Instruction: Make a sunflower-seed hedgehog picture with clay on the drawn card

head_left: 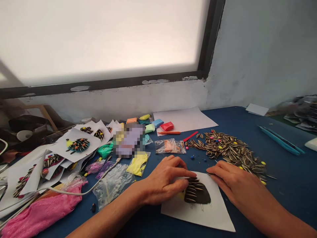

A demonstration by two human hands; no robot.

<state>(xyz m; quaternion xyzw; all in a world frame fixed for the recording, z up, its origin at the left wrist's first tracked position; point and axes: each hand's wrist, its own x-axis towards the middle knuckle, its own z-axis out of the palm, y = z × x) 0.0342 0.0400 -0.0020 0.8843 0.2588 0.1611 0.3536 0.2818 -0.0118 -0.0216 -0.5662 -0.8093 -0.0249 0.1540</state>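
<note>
A white sheet of paper lies before me with a dark, rounded clay shape on it. Rows of striped sunflower seeds stick out of the shape's left part, and some yellow shows beside it. My left hand rests over the sheet's left side, its index finger stretched to the shape's upper edge and its thumb slightly apart below. Over the sheet's upper right edge, my right hand pinches a small dark piece, apparently a sunflower seed. Pencil lines show under the shape.
Loose sunflower seeds form a pile beyond my right hand. Blue tweezers lie farther right. Bagged clay, a white cable and finished seed pictures crowd the left. A red strip lies near another paper.
</note>
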